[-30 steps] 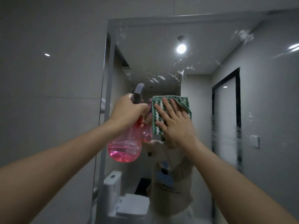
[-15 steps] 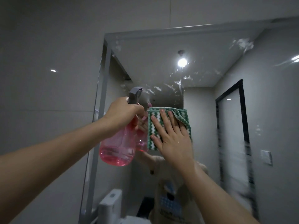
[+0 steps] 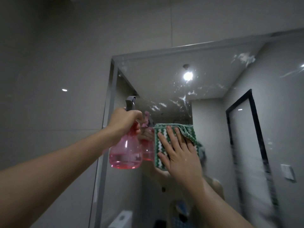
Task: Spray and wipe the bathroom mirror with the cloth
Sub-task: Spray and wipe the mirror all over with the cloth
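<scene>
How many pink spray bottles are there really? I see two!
1. The real bottle is in the left hand, near the mirror's left edge. The other, beside the cloth, is only its reflection.

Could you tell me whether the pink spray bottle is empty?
No, pink liquid fills the bottom of the translucent pink plastic spray bottle gripped by the left hand.

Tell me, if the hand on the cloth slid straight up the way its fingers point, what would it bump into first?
Probably the wet spray splashes on the mirror, above the cloth under the right hand.
</scene>
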{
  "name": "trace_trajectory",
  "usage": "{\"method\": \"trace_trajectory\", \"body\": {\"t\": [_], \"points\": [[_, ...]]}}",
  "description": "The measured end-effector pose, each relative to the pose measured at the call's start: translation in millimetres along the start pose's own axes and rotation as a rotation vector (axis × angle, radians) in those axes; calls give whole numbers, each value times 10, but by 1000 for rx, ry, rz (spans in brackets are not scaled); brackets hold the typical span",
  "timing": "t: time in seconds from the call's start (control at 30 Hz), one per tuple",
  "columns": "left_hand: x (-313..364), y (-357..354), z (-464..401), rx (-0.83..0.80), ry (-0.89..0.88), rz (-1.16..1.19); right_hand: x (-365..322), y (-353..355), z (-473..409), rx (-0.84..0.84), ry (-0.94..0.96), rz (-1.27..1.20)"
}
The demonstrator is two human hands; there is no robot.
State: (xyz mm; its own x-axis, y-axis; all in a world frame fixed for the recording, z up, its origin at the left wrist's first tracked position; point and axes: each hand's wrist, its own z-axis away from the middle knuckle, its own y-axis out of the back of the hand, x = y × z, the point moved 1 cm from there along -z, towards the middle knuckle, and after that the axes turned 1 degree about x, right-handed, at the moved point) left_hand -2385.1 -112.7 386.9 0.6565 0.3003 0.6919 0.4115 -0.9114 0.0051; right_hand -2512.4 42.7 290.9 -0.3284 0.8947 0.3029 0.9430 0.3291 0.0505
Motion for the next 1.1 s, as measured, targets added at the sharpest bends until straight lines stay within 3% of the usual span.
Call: {"method": "trace_trajectory", "body": {"t": [0.37, 1.1], "points": [[194, 148, -466, 203, -18, -30, 8, -80, 3, 130, 32, -20], [257, 112, -620, 284, -77, -92, 14, -41, -33, 97, 21, -63]]}}
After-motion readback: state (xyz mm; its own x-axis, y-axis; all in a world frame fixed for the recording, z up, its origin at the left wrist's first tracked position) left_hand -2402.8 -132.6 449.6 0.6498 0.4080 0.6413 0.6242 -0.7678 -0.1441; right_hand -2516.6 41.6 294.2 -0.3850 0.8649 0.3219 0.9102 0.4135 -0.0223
